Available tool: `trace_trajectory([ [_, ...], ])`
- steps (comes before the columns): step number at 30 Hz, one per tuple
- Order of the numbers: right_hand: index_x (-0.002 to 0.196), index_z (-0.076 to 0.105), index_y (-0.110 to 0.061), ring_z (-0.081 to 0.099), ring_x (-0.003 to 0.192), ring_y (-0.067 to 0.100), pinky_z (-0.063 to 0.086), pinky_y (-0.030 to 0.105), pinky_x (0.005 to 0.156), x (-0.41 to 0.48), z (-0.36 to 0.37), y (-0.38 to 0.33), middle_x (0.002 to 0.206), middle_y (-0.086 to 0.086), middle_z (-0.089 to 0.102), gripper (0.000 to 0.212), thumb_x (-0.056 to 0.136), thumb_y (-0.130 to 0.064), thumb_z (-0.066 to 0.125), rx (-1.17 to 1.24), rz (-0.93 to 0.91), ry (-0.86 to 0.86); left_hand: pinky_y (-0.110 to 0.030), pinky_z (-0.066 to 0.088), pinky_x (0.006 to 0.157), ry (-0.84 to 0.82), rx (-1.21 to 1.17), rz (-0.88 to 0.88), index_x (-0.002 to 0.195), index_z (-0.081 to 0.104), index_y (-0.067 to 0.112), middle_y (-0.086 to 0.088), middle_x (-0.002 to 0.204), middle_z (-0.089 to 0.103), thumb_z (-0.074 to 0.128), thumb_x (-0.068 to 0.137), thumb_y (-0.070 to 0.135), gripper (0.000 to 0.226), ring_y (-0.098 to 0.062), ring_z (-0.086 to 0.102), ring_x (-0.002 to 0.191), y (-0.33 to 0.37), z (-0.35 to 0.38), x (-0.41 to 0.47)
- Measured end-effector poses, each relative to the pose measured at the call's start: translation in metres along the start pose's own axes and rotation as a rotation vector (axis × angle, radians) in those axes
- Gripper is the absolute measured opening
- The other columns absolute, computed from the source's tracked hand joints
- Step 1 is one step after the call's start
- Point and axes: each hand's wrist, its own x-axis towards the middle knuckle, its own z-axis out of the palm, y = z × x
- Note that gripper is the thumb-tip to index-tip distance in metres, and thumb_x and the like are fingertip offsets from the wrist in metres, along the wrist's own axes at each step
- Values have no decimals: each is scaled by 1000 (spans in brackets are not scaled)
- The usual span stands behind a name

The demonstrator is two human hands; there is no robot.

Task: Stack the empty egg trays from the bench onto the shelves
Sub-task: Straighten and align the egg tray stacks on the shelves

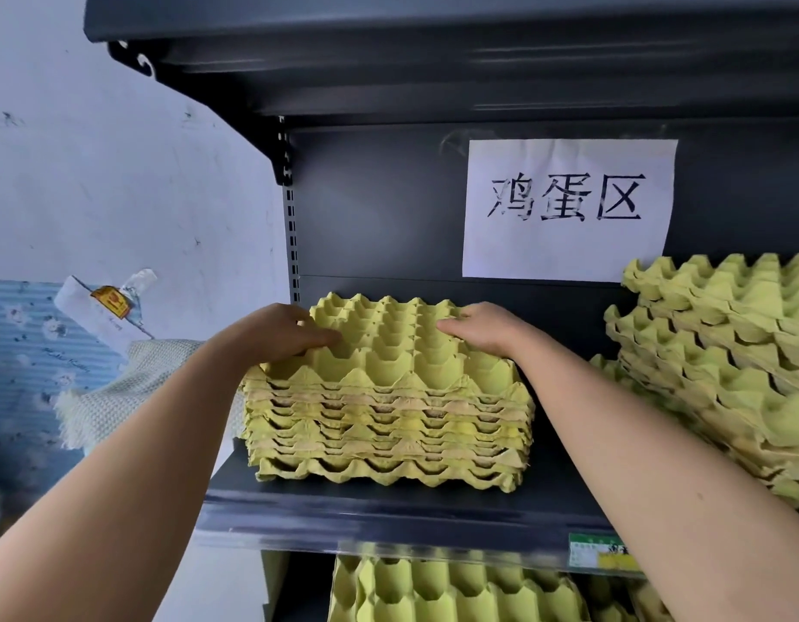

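A stack of several yellow-green empty egg trays [388, 415] stands on the dark grey shelf [388, 509], at its left end. My left hand [281, 334] rests on the left side of the top tray [388, 352], fingers laid over its cups. My right hand [478, 329] lies on the right side of the same tray, fingers stretched flat toward the middle. Neither hand curls round the tray's edge.
A taller, leaning stack of egg trays [725, 361] fills the shelf's right end. More trays [433, 594] lie on the shelf below. A white paper sign [568, 208] hangs on the back panel, under an upper shelf [433, 20]. Cloth and a bag [106, 307] sit left.
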Motion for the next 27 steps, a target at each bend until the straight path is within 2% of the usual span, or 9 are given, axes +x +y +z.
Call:
trace_trajectory([
  [3, 143, 42, -15, 43, 132, 25, 37, 35, 106, -28, -7, -7, 149, 6, 39, 70, 88, -58, 52, 0, -84, 30, -27, 40, 83, 67, -16, 34, 131, 57, 18, -6, 129, 61, 65, 80, 60, 67, -22, 59, 103, 0, -3, -19],
  [5, 140, 46, -17, 48, 128, 23, 38, 33, 104, -52, -11, -13, 146, 3, 44, 67, 88, -58, 54, 47, -135, 1, -27, 37, 89, 128, 3, 99, 141, 49, 19, -4, 140, 53, 63, 81, 61, 74, -23, 56, 114, 0, 2, -38],
  [9, 141, 44, -26, 36, 137, 19, 31, 34, 110, -97, -7, -23, 153, -3, 33, 67, 85, -61, 54, 51, -202, -76, -35, 38, 106, 79, 160, 174, 143, 46, 22, -2, 141, 54, 45, 78, 76, 85, -23, 50, 129, -2, 18, -65],
  [13, 145, 37, -33, 19, 145, 20, 19, 43, 117, -115, 7, -24, 159, -5, 17, 66, 88, -67, 40, -154, -219, -12, -38, 37, 107, 64, 261, 170, 144, 45, 26, -3, 144, 51, 31, 76, 82, 89, -24, 45, 132, -10, 22, -69],
  [16, 145, 36, -31, 22, 144, 19, 21, 41, 116, -120, 10, -27, 157, -4, 22, 66, 90, -68, 33, -246, -229, 50, -41, 38, 106, 84, 314, 190, 146, 41, 24, -5, 146, 49, 29, 85, 77, 82, -26, 43, 134, -11, 24, -70],
  [19, 146, 35, -27, 31, 140, 19, 30, 41, 113, -127, 9, -27, 154, -2, 31, 72, 88, -69, 39, -182, -236, 139, -43, 38, 107, 154, 313, 228, 147, 38, 23, -5, 147, 47, 24, 84, 79, 85, -26, 41, 135, -11, 26, -77],
  [22, 144, 40, -26, 32, 139, 16, 31, 39, 112, -144, 10, -18, 152, -2, 35, 75, 83, -69, 49, -105, -241, 212, -43, 26, 115, 276, 343, 326, 149, 35, 28, 2, 153, 38, 31, 85, 77, 81, -22, 30, 142, -13, 34, -93],
  [25, 147, 33, -29, 22, 143, 16, 24, 38, 115, -160, 19, -9, 153, 1, 31, 73, 85, -59, 56, -92, -250, 201, -38, 14, 119, 294, 411, 382, 146, 38, 28, 4, 155, 34, 38, 88, 71, 73, -18, 33, 141, -17, 44, -101],
  [27, 147, 34, -27, 22, 143, 13, 22, 35, 116, -167, 21, -6, 153, -1, 33, 69, 88, -54, 56, -93, -280, 240, -38, 12, 119, 311, 411, 370, 145, 40, 27, 4, 155, 35, 39, 89, 68, 70, -18, 34, 141, -15, 46, -103],
])
